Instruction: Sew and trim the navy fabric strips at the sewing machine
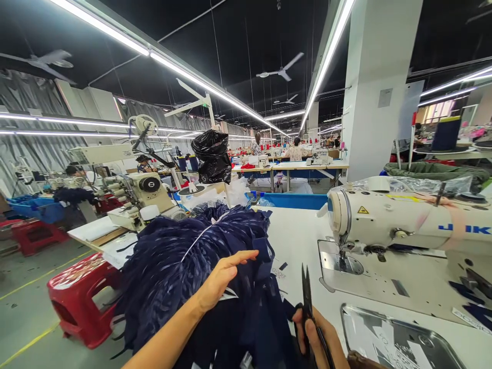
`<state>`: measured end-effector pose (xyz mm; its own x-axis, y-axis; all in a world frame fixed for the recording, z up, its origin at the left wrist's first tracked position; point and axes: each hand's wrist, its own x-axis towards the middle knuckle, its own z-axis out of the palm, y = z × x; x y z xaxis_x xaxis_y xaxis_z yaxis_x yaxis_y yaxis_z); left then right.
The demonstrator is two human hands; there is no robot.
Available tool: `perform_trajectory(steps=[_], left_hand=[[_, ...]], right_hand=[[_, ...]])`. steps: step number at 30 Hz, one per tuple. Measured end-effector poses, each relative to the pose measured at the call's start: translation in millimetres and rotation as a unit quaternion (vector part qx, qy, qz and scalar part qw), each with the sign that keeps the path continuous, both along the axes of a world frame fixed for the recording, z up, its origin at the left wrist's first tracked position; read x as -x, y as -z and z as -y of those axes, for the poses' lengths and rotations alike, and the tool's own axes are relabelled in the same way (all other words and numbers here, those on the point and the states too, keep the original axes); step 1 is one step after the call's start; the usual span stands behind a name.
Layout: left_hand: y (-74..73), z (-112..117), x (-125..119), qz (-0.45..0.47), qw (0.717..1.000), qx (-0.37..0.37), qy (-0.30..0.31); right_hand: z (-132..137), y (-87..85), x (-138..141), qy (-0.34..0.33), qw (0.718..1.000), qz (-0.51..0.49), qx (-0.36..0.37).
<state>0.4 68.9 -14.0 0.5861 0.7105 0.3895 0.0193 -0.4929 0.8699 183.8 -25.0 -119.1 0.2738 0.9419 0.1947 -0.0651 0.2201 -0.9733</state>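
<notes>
A big heap of navy blue fabric strips [165, 266] lies before me on the white table, with a pale cord across its top. My left hand [225, 274] is over the right side of the heap, fingers stretched out and together, nothing gripped in them. Black scissors [306, 292] point upward in my right hand [321, 335], its fingers wrapped round the handles; the blades look nearly closed. A small navy piece [289, 309] shows beside that hand; whether the fingers touch it I cannot tell. Navy cloth hangs down toward me below my left hand.
To the right stands a white sewing machine [400, 220]. A metal tray [403, 341] with paper labels is set in the table near my right hand. At left are a red stool [82, 297] and another machine [148, 187]. A black plastic bag [211, 156] stands behind the heap.
</notes>
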Motion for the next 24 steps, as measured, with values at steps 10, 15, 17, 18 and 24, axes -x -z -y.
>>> perform_trajectory(steps=[10, 15, 17, 18, 24], left_hand=[[-2.6, 4, 1, -0.030, 0.999, -0.035, 0.010], [-5.2, 5, -2, -0.052, 0.996, -0.069, 0.006], [-3.0, 3, -2, -0.053, 0.995, -0.079, 0.010], [-1.5, 2, -2, -0.053, 0.995, -0.083, 0.012], [1.4, 1, -3, -0.050, 0.996, -0.079, 0.006]], right_hand=[[-23, -16.4, -28, 0.058, 0.894, 0.444, 0.027], [-27, -14.3, -31, 0.065, 0.841, 0.537, 0.018], [-26, -11.0, -31, 0.063, 0.836, 0.545, 0.017], [-25, -9.3, -31, 0.060, 0.836, 0.545, 0.019], [-20, -5.8, -31, 0.044, 0.842, 0.537, 0.040]])
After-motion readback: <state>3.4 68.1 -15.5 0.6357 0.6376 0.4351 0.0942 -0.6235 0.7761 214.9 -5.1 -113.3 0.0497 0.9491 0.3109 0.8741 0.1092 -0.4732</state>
